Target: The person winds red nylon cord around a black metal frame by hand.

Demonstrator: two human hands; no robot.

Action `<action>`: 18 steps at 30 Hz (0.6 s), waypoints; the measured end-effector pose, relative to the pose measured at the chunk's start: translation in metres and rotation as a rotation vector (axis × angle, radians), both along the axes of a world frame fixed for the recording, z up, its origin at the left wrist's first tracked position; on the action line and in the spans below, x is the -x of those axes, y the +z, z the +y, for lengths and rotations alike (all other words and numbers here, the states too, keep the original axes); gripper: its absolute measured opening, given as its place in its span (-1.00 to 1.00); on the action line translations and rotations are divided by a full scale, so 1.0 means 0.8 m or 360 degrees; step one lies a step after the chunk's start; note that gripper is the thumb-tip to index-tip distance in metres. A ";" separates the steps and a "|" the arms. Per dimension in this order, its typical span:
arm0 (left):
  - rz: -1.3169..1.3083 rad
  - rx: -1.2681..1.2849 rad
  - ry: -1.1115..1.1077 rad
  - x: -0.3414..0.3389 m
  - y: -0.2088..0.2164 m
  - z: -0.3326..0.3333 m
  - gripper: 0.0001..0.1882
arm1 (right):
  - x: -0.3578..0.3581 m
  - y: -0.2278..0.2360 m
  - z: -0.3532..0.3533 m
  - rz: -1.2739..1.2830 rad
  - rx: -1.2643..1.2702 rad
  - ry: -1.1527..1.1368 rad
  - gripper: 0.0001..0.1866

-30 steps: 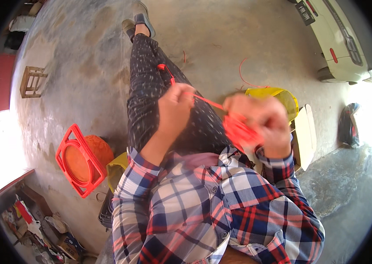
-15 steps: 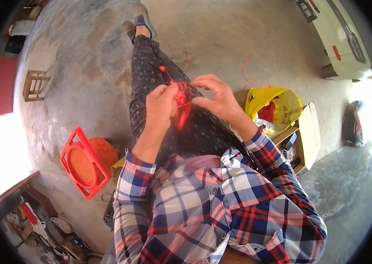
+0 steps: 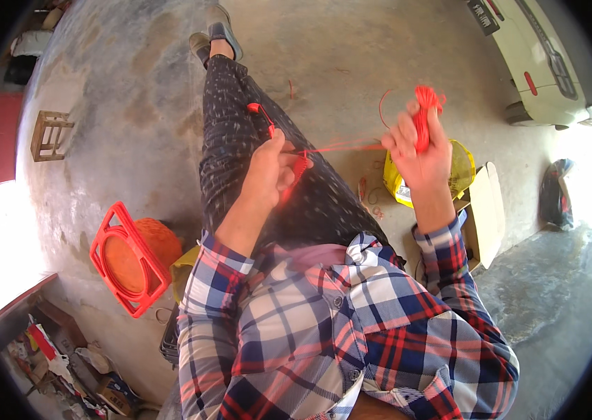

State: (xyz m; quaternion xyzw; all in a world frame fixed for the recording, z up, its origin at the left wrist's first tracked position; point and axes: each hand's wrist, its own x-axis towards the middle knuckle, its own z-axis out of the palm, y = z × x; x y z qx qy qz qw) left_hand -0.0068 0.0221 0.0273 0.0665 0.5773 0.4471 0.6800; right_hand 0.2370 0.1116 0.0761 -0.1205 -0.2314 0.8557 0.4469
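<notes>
Above my outstretched legs, my left hand (image 3: 268,170) pinches a small red piece of braided or knotted cord (image 3: 299,169). From its top a short red tail (image 3: 257,109) sticks out over the trousers. Farther right and raised, my right hand (image 3: 418,157) is wrapped round a looped bundle of red cord (image 3: 423,115), whose loops show above the fingers. Thin red strands (image 3: 345,146) run almost straight across the gap between both hands. Fingers cover part of the cordwork in the left hand, so its exact form is hidden.
Behind my right hand stand a yellow bag (image 3: 463,168) and an open cardboard box (image 3: 489,210). An orange-red plastic stool (image 3: 128,259) is at left, a small wooden stool (image 3: 51,136) farther off. Red cord scraps (image 3: 362,187) lie on the floor. A pale car (image 3: 545,70) stands far right.
My right hand has swung away to the right from beside the left and now shows a red cord bundle in its grip. Strands now stretch between the hands; the left stays nearly in place.
</notes>
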 end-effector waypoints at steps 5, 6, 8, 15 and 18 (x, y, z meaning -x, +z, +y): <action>-0.0214 0.0185 0.0103 -0.001 -0.003 -0.002 -0.41 | -0.059 0.033 -0.075 -0.0310 -0.0069 -0.0102 -0.66; -0.0220 0.0192 0.0110 -0.005 0.005 -0.003 -0.41 | -0.071 0.037 -0.078 -0.0240 -0.0062 -0.0314 -0.67; -0.0078 0.0275 0.0266 -0.018 0.021 0.002 -0.43 | -0.089 0.038 -0.051 0.0009 -0.0129 -0.0384 -0.69; 0.1095 -0.0734 -0.0015 -0.017 0.014 -0.035 -0.77 | -0.021 -0.028 -0.042 -0.0462 0.0233 -0.0308 -0.66; 0.1682 -0.1385 -0.0609 -0.038 0.046 -0.043 -0.67 | 0.024 -0.046 -0.072 -0.0792 0.0065 0.0401 -0.58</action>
